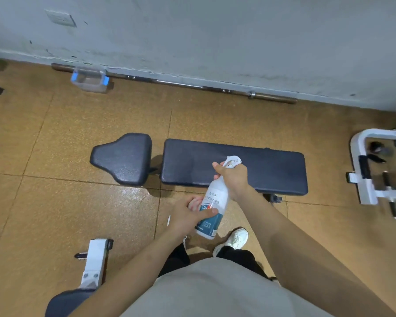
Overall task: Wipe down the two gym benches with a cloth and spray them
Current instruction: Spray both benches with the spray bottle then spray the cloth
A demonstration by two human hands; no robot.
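Observation:
A dark padded gym bench lies across the floor in front of me, with a long back pad and a separate seat pad to its left. A white spray bottle with a teal label hangs over the bench's near edge, its nozzle toward the long pad. My right hand grips the bottle's neck and trigger. My left hand holds the bottle's lower body. A second bench shows as a dark pad and white frame at the bottom left. No cloth is in sight.
A barbell lies along the foot of the grey wall, with a clear plastic box next to it. White machine framing stands at the right. My white shoe is near the bench on the tan tiled floor.

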